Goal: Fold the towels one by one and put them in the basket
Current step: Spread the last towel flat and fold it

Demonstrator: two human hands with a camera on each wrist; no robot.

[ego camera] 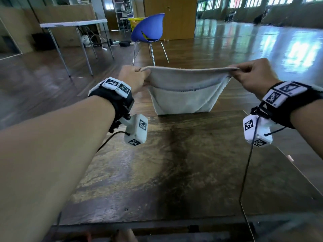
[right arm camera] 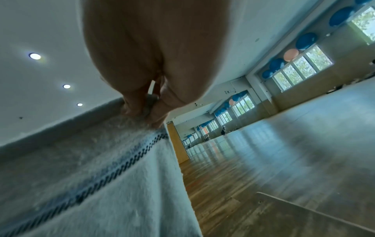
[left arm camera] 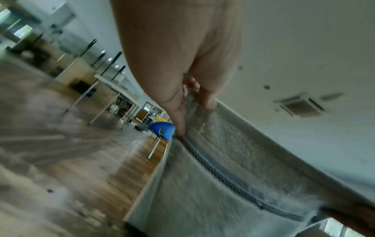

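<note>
A pale grey towel (ego camera: 187, 91) with a dark stitched stripe hangs stretched between my two hands above the far edge of the dark wooden table (ego camera: 174, 163). My left hand (ego camera: 134, 77) pinches its upper left corner. My right hand (ego camera: 248, 74) pinches the upper right corner. The towel's lower edge touches the tabletop near the far rim. In the left wrist view my fingers (left arm camera: 178, 115) clamp the towel (left arm camera: 213, 184) edge by the stripe. In the right wrist view my fingertips (right arm camera: 142, 105) pinch the towel (right arm camera: 101, 176) corner. No basket near the table shows.
A blue chair (ego camera: 148, 30) stands on the floor just beyond the table. A white folding table (ego camera: 73, 25) is at the back left, with a yellow crate (ego camera: 134, 23) behind the chair. Polished wooden floor spreads to the right.
</note>
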